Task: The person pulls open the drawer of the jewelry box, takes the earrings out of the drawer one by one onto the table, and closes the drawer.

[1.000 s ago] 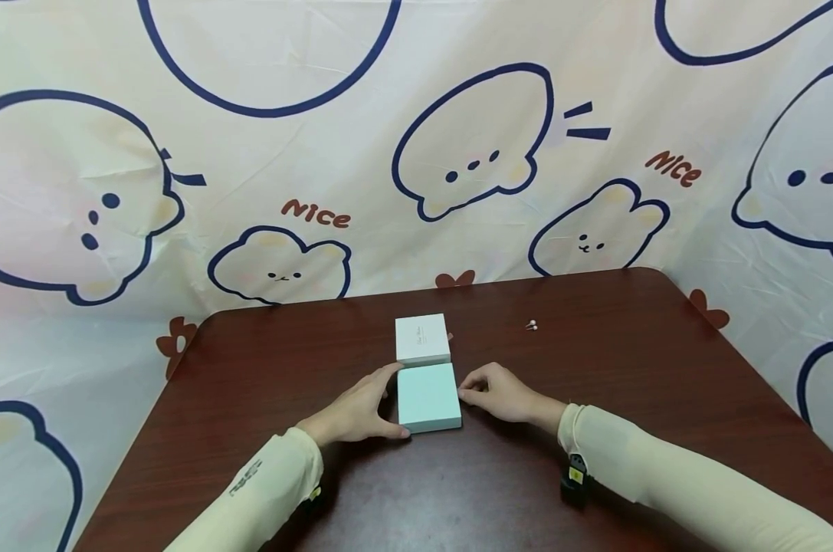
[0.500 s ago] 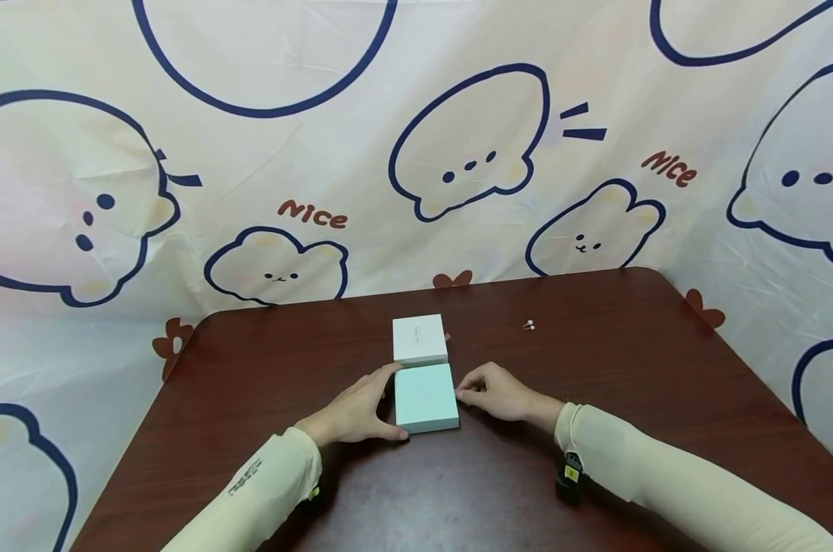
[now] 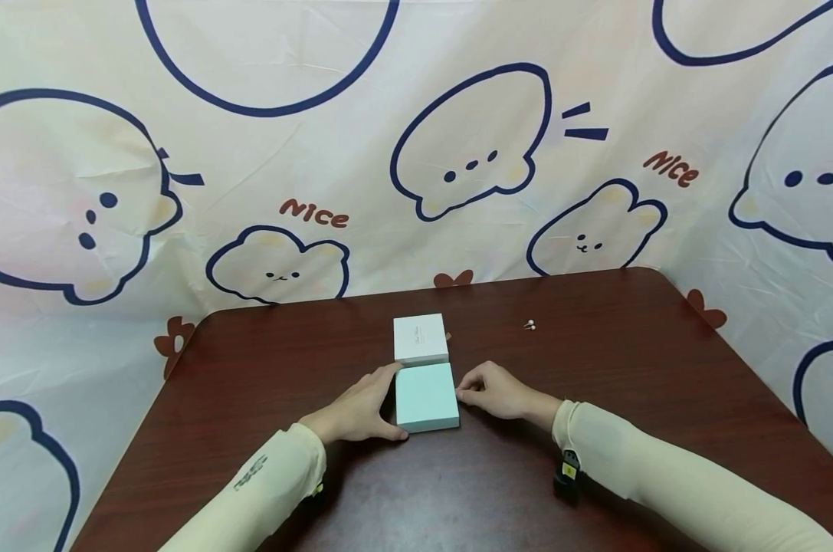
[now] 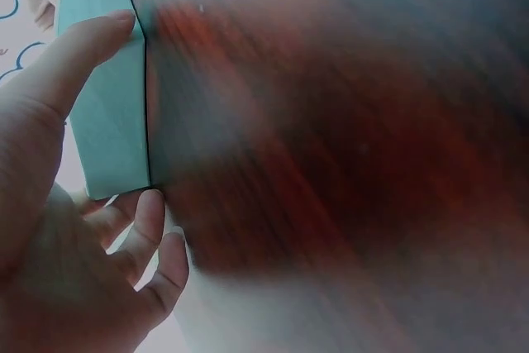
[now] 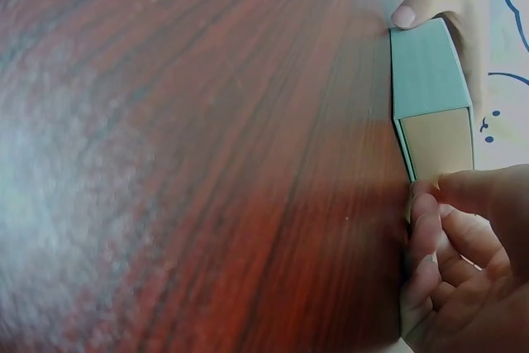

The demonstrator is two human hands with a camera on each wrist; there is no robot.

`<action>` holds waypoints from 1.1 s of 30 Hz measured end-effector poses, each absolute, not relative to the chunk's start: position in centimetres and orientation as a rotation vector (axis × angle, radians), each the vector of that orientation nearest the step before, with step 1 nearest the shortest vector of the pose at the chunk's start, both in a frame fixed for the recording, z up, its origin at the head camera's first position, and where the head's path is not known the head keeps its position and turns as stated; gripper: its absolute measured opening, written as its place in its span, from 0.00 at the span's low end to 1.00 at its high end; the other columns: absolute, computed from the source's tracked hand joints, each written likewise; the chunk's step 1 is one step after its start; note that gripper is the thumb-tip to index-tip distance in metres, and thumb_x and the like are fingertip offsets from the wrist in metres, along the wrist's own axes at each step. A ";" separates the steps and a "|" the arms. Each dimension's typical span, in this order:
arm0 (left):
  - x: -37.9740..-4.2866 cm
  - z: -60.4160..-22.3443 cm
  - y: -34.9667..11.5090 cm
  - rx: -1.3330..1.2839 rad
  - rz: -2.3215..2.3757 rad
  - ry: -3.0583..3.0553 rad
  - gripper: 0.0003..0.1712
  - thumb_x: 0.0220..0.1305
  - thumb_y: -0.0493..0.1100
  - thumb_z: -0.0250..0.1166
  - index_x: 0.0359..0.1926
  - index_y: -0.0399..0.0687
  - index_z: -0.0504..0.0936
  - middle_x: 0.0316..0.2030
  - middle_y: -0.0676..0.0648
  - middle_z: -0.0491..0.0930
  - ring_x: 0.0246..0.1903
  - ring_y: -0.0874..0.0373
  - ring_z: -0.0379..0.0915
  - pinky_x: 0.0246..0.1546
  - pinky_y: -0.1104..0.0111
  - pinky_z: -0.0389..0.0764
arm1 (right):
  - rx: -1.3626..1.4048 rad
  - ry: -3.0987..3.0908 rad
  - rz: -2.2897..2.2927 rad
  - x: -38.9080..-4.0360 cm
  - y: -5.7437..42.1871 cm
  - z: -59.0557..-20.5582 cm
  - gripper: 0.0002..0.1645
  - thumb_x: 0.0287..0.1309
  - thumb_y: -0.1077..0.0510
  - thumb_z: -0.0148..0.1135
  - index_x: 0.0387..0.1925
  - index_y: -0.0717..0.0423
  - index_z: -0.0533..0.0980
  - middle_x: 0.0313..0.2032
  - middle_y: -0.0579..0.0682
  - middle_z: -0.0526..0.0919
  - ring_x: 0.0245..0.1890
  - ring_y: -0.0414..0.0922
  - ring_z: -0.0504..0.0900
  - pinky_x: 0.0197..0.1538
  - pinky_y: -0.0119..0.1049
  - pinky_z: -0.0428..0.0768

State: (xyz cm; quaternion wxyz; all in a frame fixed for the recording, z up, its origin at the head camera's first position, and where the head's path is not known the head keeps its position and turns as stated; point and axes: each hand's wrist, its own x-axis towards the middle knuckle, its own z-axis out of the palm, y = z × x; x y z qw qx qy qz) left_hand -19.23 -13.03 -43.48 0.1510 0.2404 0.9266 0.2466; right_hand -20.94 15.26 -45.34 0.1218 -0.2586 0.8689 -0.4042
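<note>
A mint-green drawer box (image 3: pixel 426 397) lies flat on the dark wooden table. My left hand (image 3: pixel 361 406) holds it from the left, with the thumb on its near side, as the left wrist view shows, and the index finger at its far left corner. The tan drawer end (image 5: pixel 438 142) faces right, flush inside the green sleeve. At that end my right hand (image 3: pixel 500 391) has thumb and index finger pinched together on a small tab, mostly hidden by the fingertips. Behind the green box is a white box (image 3: pixel 420 339) with fine lettering on its lid.
A pair of small white bead earrings (image 3: pixel 529 325) lies toward the back right of the table (image 3: pixel 595 345). A short brownish tab (image 3: pixel 448 336) sticks out from the white box's right side. A patterned cloth (image 3: pixel 361 153) hangs behind the table and along both sides.
</note>
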 end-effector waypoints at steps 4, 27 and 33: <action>-19.3 -43.5 -13.0 0.699 0.700 2.657 0.64 0.51 0.56 0.79 0.79 0.44 0.50 0.76 0.41 0.59 0.74 0.41 0.57 0.69 0.46 0.66 | -0.749 2.537 -1.179 -20.9 15.2 -45.3 0.10 0.67 0.61 0.62 0.34 0.58 0.88 0.27 0.47 0.85 0.22 0.34 0.68 0.31 0.28 0.70; -19.6 -43.5 -12.9 0.719 0.719 2.617 0.64 0.52 0.52 0.79 0.79 0.39 0.48 0.76 0.39 0.56 0.75 0.40 0.55 0.69 0.44 0.65 | -0.703 2.557 -1.190 -20.7 15.0 -45.5 0.12 0.67 0.61 0.62 0.28 0.57 0.85 0.22 0.45 0.79 0.21 0.35 0.68 0.29 0.28 0.69; -19.7 -43.5 -12.9 0.723 0.727 2.610 0.64 0.52 0.52 0.79 0.79 0.39 0.48 0.76 0.39 0.56 0.75 0.42 0.55 0.69 0.42 0.64 | -0.703 2.555 -1.212 -20.6 15.1 -45.5 0.11 0.67 0.62 0.61 0.31 0.58 0.87 0.24 0.46 0.82 0.24 0.35 0.70 0.32 0.28 0.70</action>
